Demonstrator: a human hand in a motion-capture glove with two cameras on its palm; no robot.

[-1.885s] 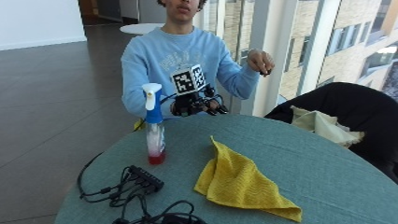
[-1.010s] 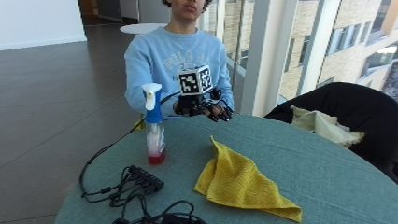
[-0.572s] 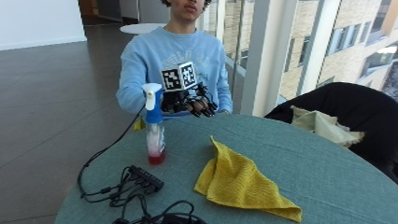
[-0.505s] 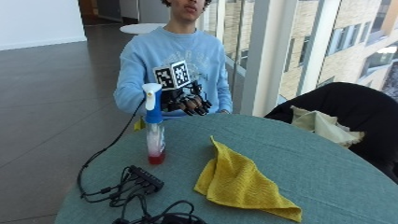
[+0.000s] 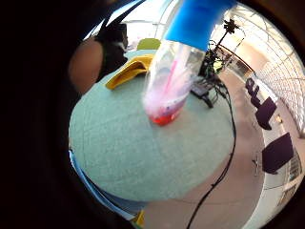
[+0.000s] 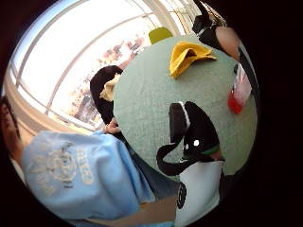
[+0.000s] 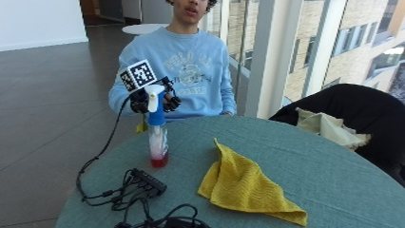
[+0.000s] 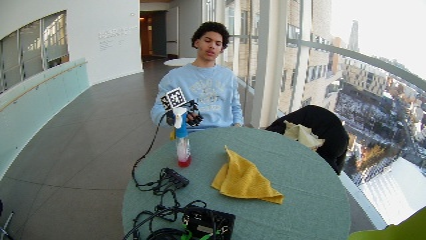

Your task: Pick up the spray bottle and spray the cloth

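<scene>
On the round green bench (image 7: 354, 190), the spray bottle (image 7: 158, 137) is seen upright (red liquid at its bottom), near the edge closest to the person. Just behind its blue head, the gloved right hand (image 7: 155, 100) is raised with fingers curled; whether the bottle is actually touched cannot be told. Apart from it, a crumpled yellow cloth (image 7: 244, 187) is laid.
</scene>
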